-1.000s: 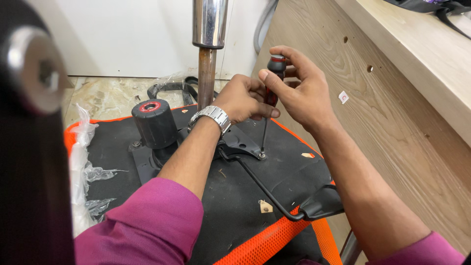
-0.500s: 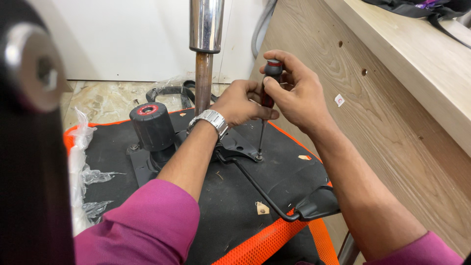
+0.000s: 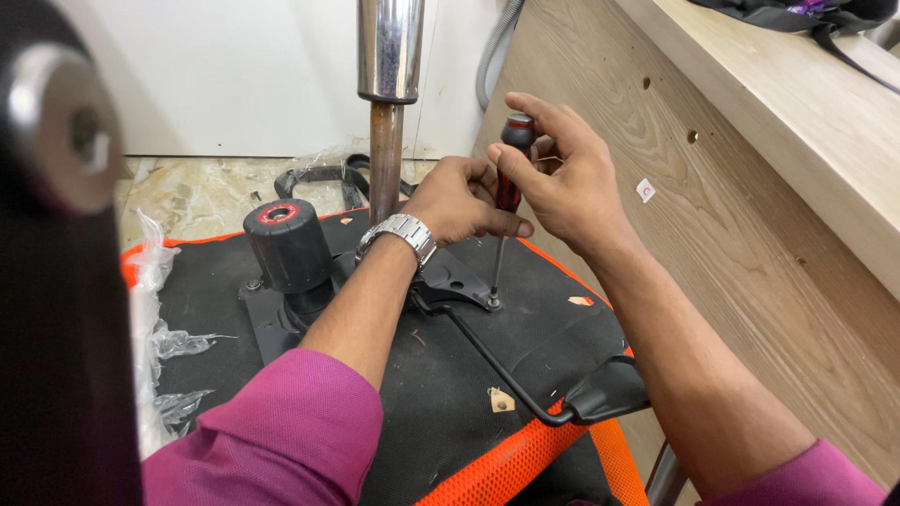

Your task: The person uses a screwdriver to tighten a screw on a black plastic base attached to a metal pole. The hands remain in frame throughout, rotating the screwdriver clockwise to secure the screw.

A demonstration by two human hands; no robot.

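Both hands on the red-and-black-handled screwdriver [image 3: 506,178], shaft near-vertical.
Tip straight below the grip, on a screw [image 3: 492,303] in the black metal plate [image 3: 459,281] near the seat underside's far edge; right hand [image 3: 572,183] wraps the handle top, left hand [image 3: 459,199] pinches lower.

screwdriver [image 3: 507,178] | red-black handle | upright | tip on screw [image 3: 492,303] in black plate

Person is wearing magenta-purple sleeves [image 3: 281,422] on both arms, pushed up approx. to elbows. Left wrist is carrying a silver metal-link watch [image 3: 401,231]. Both hands bare, no gloves.
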